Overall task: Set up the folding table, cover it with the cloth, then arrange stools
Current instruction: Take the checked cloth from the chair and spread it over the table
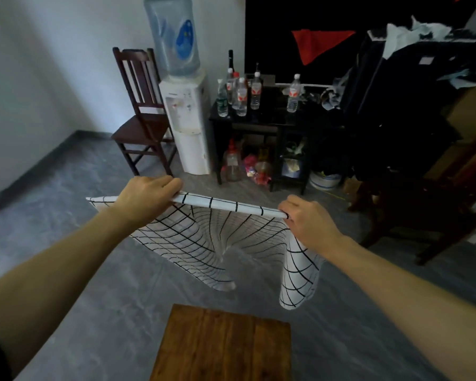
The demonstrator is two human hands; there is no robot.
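The cloth [204, 237] — white with a black grid — is held up in the air by its top edge, its body sagging between the arms. The edge is gripped by the left hand [146, 198] and pinched by the right hand [308, 218], fingers curled. Below it, apart from the cloth, a wooden surface [223, 345] is seen on the grey floor [66, 215].

white cloth [204, 237] (black grid), brown table [223, 345]
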